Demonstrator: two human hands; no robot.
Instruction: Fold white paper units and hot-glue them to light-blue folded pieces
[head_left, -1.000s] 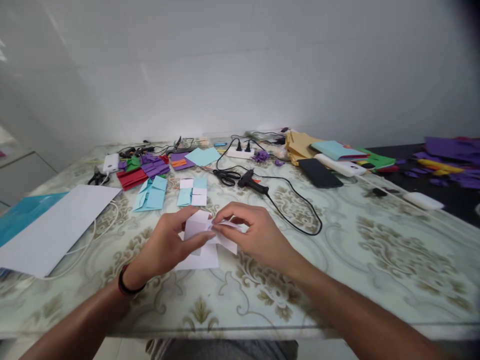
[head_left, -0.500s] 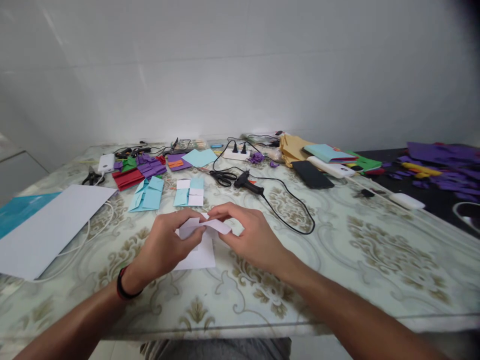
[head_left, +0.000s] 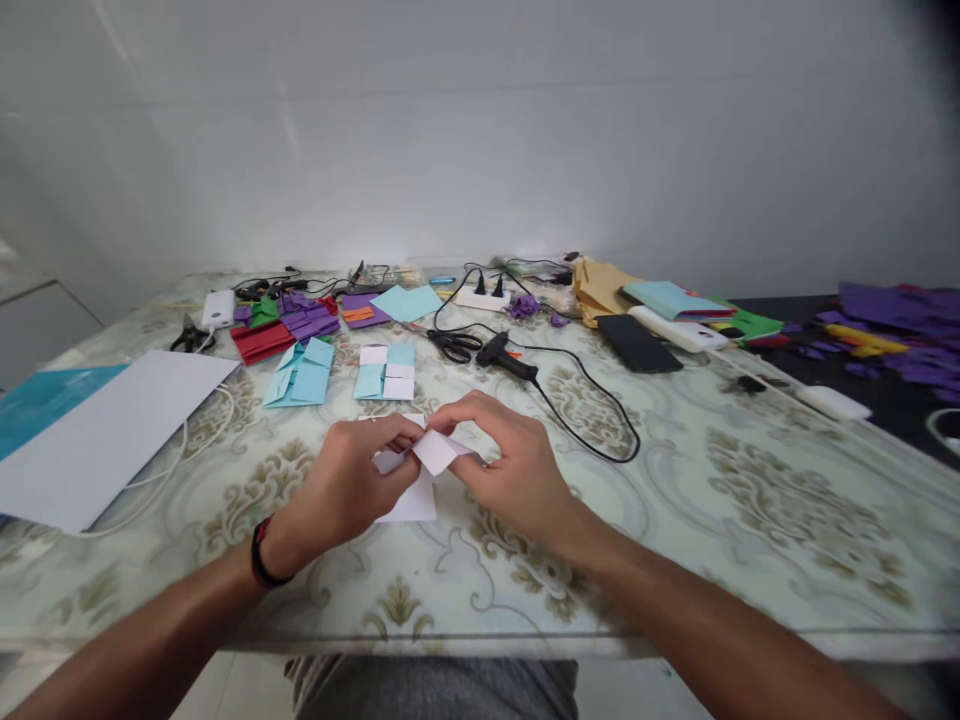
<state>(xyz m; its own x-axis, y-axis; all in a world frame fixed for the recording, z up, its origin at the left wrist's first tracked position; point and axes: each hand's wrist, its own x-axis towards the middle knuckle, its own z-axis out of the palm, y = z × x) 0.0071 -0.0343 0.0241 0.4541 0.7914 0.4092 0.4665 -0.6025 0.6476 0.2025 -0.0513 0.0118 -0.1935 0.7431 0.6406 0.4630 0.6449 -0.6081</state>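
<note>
Paper [head_left: 420,470], pale lilac-white and partly folded, sits between my 2 hands near the front edge of the table [head_left: 750,520], straight ahead of me. Its flat lower part rests on the patterned tabletop, and a folded flap sticks up and to the right, so the long line of the piece runs roughly from my left hand across to my right. My left hand [head_left: 349,485] lies on the left half, fingers curled down over it and thumb tucked under the raised edge, pinching it there. My right hand [head_left: 510,465] comes in from the other side, with the thumb and forefinger closed on the tip of the flap and the other fingers bent loosely above the table. Both hands touch the paper, and their fingertips almost meet over the fold; neither is nearer than the other.

Further back, just beyond my fingers, lie 2 light blue folded pieces [head_left: 386,372], well apart from the one I hold. Behind my right hand a glue gun [head_left: 506,355] lies with its black cord looping toward my side, and scissors [head_left: 456,343] sit just to its left.
</note>
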